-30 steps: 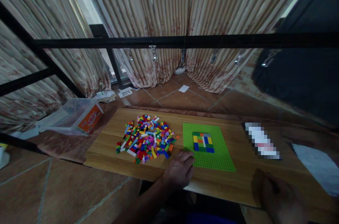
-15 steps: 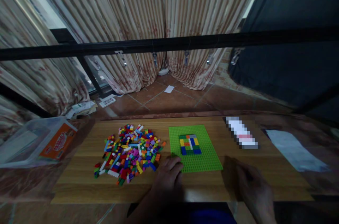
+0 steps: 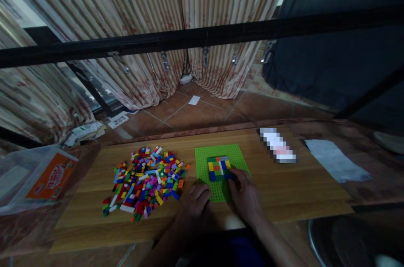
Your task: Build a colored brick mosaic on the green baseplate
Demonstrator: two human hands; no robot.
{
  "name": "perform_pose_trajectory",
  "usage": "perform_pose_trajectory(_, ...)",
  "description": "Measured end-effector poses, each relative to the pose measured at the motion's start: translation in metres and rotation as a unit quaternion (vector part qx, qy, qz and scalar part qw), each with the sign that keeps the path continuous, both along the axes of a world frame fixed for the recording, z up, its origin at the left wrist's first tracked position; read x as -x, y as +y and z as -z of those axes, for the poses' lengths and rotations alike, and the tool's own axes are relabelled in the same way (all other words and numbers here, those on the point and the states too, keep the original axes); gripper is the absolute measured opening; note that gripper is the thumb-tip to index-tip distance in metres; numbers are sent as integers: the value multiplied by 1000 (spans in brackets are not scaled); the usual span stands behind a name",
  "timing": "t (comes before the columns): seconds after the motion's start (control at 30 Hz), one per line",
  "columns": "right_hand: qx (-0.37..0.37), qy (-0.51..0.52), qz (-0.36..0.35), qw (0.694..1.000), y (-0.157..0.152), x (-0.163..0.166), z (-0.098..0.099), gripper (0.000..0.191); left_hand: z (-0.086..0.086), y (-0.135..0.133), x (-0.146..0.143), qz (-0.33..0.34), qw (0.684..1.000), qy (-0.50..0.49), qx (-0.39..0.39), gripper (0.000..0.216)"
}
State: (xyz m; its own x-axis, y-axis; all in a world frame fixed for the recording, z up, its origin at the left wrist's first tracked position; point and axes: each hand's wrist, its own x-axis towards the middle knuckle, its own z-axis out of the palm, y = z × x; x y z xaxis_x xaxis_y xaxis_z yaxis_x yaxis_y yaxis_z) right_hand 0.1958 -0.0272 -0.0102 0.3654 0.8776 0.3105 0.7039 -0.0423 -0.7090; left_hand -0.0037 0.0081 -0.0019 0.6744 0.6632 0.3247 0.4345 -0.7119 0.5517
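A green baseplate [image 3: 217, 153] lies on the wooden board [image 3: 299, 182] and carries a small block of coloured bricks [image 3: 218, 166]. My left hand [image 3: 195, 204] rests with curled fingers on the plate's near left corner. My right hand [image 3: 244, 193] lies over the plate's near right part. Its fingertips touch the lower right edge of the brick block. Whether those fingers hold a brick I cannot make out. A heap of loose coloured bricks [image 3: 145, 180] is spread on the board to the left of the plate.
A clear plastic box with an orange label [image 3: 38, 176] sits at the left. A pixelated flat item [image 3: 277, 145] and a white paper [image 3: 334, 161] lie to the right. A black metal bar [image 3: 202, 37] crosses in front of curtains [image 3: 142, 14]. Papers litter the tiled floor.
My right hand has moved from the board's right side onto the baseplate, reaching the brick block. My left hand stays at the plate's corner. The view has shifted right.
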Motion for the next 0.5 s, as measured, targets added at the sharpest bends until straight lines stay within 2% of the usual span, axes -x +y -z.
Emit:
perform_pose_trajectory(0.13,11,-21,0,1000,-23,2,4,32,-8,-20,2,-4,999,27,43,26)
perform_pose_trajectory(0.27,21,-26,-10,999,-32,5,5,31,-12,-34,4,-1,997,36,63,22)
perform_pose_trajectory(0.37,19,-37,-5,999,-32,7,4,30,-11,-32,3,-17,998,14,51,25)
perform_pose_trajectory(0.5,9,-43,-3,999,-31,9,2,30,-10,-19,-4,-79,996,-16,43,25)
